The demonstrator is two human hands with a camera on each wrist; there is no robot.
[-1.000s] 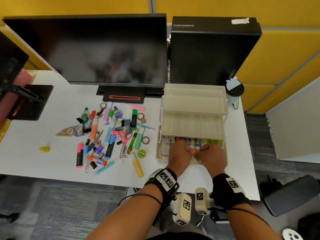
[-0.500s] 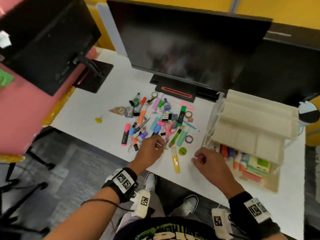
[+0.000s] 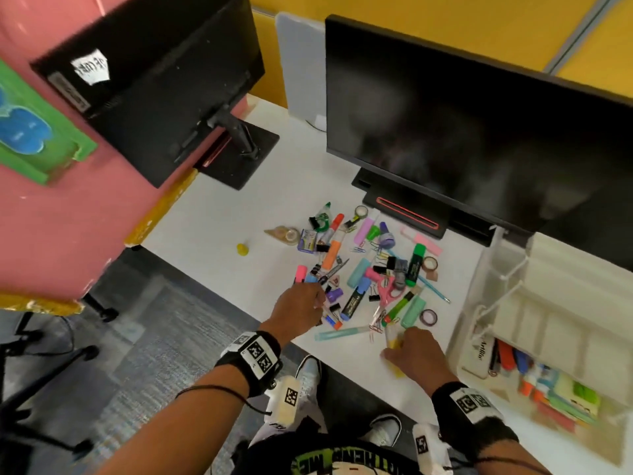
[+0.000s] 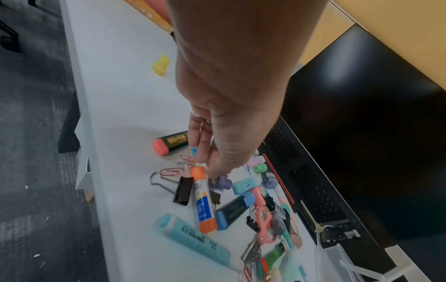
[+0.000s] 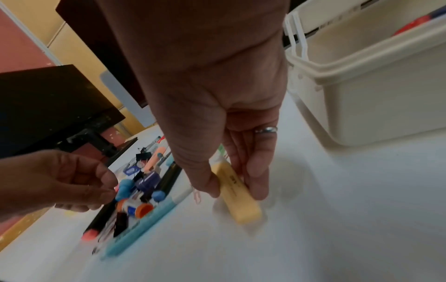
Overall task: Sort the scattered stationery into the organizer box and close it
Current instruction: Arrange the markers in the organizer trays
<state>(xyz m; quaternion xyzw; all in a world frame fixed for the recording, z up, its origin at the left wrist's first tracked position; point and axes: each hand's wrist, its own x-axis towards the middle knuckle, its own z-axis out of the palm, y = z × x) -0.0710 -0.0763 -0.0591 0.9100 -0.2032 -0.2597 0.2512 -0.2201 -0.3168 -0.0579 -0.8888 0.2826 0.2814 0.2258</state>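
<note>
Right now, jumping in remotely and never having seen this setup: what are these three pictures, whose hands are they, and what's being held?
No machine here: a person works bare-handed, wearing three cameras. The head view looks down on the white desk; each wrist view looks along one hand. Pens, highlighters, clips and tape rolls lie scattered beside the open organizer box, which already holds some markers. The right hand grips a yellow highlighter between thumb and fingers, low over the desk. The left hand reaches down into the pile and pinches what looks like a pink paper clip, just above a glue stick.
</note>
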